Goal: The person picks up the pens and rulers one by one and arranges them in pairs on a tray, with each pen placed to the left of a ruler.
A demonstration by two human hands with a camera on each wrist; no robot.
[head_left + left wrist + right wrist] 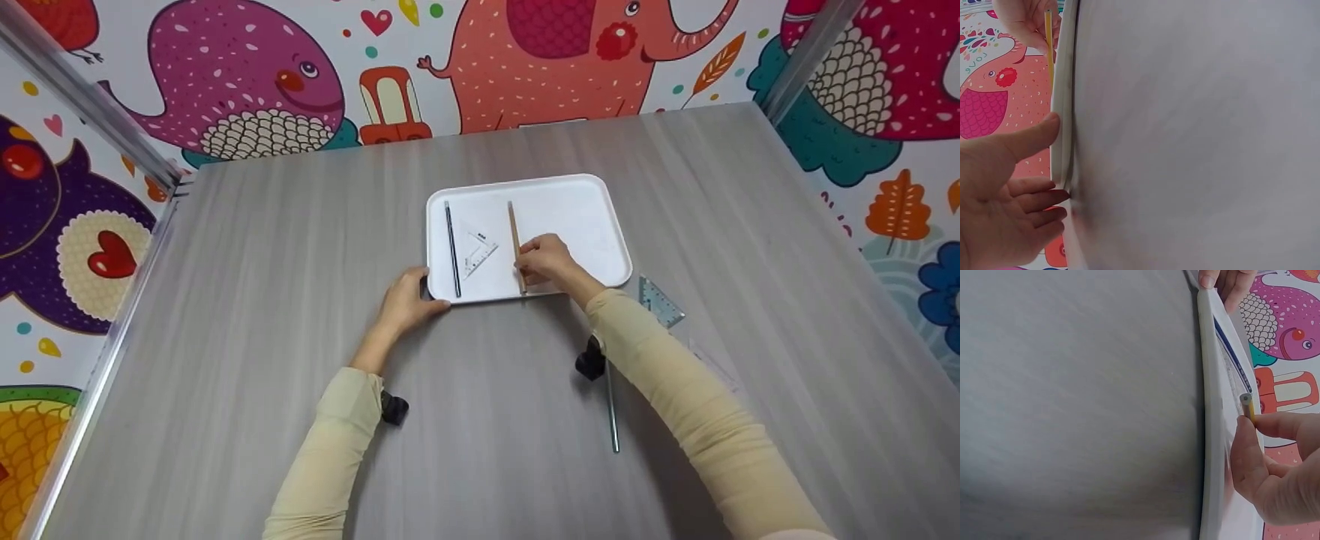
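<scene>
A white tray (555,202) lies on the table. My left hand (407,304) holds its near left corner, with the thumb at the front rim and the fingers along the side; in the left wrist view the thumb touches the tray's edge (1063,152). My right hand (547,259) pinches a yellow pencil (514,225) between thumb and index finger over the tray, near the pencil's near end (1246,400). Left of that pencil, a small clear set square (480,251) lies in the tray. A dark striped pencil (452,247) lies along the tray's left side.
Right of the tray, a bluish clear set square (660,301) lies on the table (480,450) beside my right forearm. A slim greenish stick (613,412) lies below my right wrist. Another faint clear piece (712,365) is partly hidden by the sleeve. Patterned walls border the table.
</scene>
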